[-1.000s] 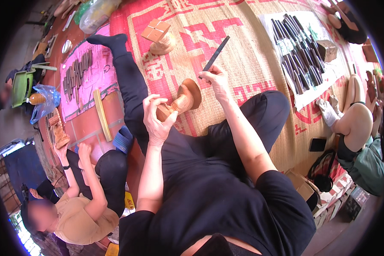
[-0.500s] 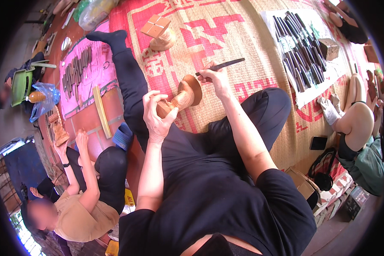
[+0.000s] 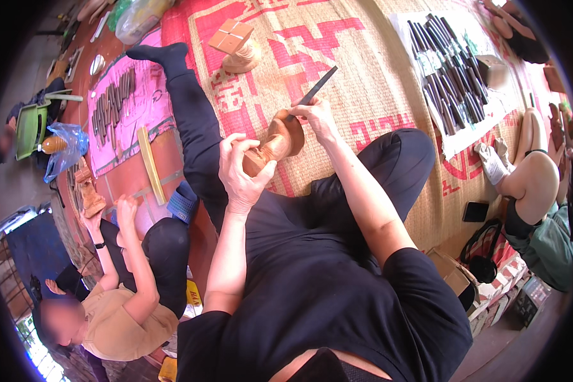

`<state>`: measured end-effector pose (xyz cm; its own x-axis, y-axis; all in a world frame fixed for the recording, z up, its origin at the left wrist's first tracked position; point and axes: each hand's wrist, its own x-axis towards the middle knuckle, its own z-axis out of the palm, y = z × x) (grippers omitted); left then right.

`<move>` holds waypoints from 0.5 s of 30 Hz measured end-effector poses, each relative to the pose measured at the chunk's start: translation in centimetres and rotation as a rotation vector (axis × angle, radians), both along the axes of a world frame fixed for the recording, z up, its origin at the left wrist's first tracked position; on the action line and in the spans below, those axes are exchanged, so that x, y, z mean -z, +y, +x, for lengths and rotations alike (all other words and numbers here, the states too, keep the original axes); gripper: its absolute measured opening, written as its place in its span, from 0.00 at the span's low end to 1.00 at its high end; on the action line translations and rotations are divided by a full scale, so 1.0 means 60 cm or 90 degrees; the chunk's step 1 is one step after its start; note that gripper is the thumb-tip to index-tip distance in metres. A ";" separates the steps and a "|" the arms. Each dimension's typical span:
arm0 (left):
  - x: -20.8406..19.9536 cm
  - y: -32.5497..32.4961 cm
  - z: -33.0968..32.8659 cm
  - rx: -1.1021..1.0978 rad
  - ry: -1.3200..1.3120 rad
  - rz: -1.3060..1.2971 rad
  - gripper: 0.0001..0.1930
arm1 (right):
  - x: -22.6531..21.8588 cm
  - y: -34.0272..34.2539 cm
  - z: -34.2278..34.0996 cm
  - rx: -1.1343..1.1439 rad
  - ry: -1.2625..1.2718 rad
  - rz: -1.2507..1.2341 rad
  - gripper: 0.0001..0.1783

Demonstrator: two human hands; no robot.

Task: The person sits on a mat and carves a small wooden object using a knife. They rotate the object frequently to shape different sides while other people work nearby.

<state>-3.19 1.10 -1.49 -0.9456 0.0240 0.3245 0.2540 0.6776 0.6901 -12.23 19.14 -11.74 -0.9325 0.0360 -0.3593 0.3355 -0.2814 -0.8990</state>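
At far left, a co-worker holds a wood piece. Beyond, slim tools lie on a pink cloth. The left hand grips one end of the carving, fingers curled over it. The carving slants between both hands, before the lap. The right hand pinches a dark rod, lower end at the carving's flared end; contact cannot be confirmed. Farther right, dark rods lie on a white sheet.

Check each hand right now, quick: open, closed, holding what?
Left hand: holding one end of the carved wooden piece.
Right hand: closed on a slim dark carving tool.
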 end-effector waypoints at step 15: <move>-0.001 0.015 0.010 -0.004 0.016 -0.007 0.23 | 0.022 0.007 0.004 -0.091 0.006 0.083 0.11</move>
